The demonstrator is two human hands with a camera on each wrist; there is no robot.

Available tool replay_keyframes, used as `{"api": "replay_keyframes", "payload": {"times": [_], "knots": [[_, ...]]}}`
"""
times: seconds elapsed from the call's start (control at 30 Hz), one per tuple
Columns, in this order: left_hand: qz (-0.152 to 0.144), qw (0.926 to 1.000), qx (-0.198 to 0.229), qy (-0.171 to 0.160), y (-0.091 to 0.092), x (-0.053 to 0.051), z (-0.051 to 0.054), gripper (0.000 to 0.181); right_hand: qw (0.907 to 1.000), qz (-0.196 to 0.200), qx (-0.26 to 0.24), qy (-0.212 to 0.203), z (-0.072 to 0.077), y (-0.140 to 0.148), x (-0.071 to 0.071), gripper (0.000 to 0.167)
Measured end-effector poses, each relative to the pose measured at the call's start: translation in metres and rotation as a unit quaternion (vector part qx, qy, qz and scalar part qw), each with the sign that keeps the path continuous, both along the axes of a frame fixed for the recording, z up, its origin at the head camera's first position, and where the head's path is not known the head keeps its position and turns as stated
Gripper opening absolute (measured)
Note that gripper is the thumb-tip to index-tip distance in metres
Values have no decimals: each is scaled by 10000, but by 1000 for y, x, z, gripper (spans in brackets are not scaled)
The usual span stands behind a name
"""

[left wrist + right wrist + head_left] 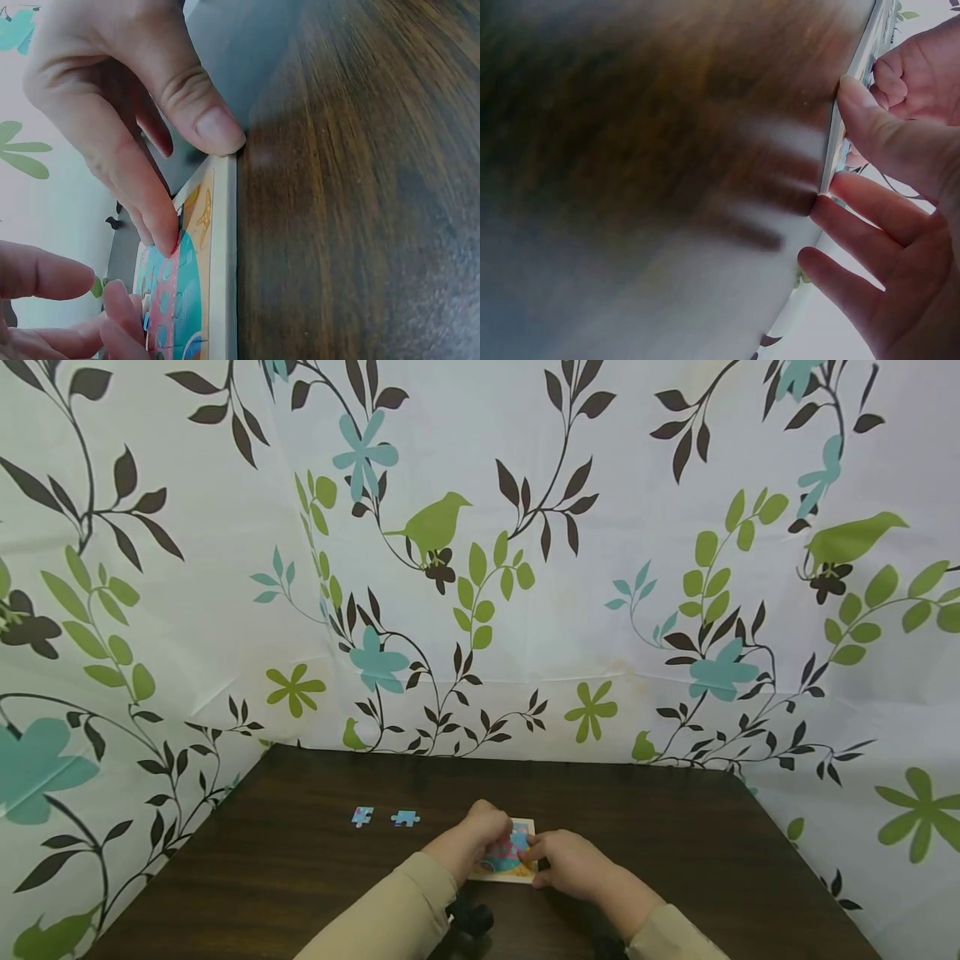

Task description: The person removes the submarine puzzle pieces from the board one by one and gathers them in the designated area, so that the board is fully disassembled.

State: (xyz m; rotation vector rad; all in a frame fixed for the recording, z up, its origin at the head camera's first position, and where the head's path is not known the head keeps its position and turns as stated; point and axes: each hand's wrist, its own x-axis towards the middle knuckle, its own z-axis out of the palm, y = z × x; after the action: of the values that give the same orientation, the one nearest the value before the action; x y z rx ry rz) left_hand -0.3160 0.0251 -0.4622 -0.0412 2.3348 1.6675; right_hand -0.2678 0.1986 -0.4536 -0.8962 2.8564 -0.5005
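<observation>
A small jigsaw puzzle board [501,877] with a pale frame and a pink, teal and orange picture lies on the dark table. My left hand [480,831] is over its upper left part, fingers curled. A bit of a blue puzzle piece [145,322] shows at those fingertips in the left wrist view; most of it is hidden. My right hand [573,862] holds the board at its right side. Its thumb [219,131] presses the near corner, and a finger [161,217] touches the picture. Farther left lie two loose blue puzzle pieces [406,818], apart from each other.
The dark wooden table [637,810] reaches back to a white cloth [525,635] printed with leaves, birds and flowers. A black object [472,917] shows by the left wrist.
</observation>
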Motion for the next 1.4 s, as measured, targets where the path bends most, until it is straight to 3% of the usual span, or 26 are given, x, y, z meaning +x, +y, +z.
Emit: {"api": "replay_keyframes", "payload": {"times": [0.17, 0.37, 0.53, 0.77, 1.03, 1.2, 1.3, 1.4], "knots": [[70, 10000, -26, -40, 0, 1, 2, 5, 9999, 48, 83, 81, 1, 1, 0, 35], [44, 9998, -5, -178, 1, 1, 5, 18, 9998, 100, 94, 171, 0, 2, 1, 35], [-54, 9991, -366, 201, 3, 0, 5, 6, 9998, 115, 34, 157, -1, 3, 1, 35], [-61, 9943, -905, 561, 8, -4, 1, 15, 9999, 53, -103, -16, -2, 4, 2, 33], [-4, 9870, -1294, 957, 9, -6, 2, 11, 9998, 183, -114, -23, -1, 3, -1, 33], [193, 9924, -933, 774, 5, -7, 5, 6, 9999, 158, -17, -54, -1, 3, -2, 34], [307, 9934, -727, 833, -3, -12, 7, 8, 9999, 26, 81, -145, -1, 1, -3, 34], [360, 9910, -781, 1024, -15, -20, 9, 9, 9997, -67, 173, -172, 0, 0, -3, 34]]}}
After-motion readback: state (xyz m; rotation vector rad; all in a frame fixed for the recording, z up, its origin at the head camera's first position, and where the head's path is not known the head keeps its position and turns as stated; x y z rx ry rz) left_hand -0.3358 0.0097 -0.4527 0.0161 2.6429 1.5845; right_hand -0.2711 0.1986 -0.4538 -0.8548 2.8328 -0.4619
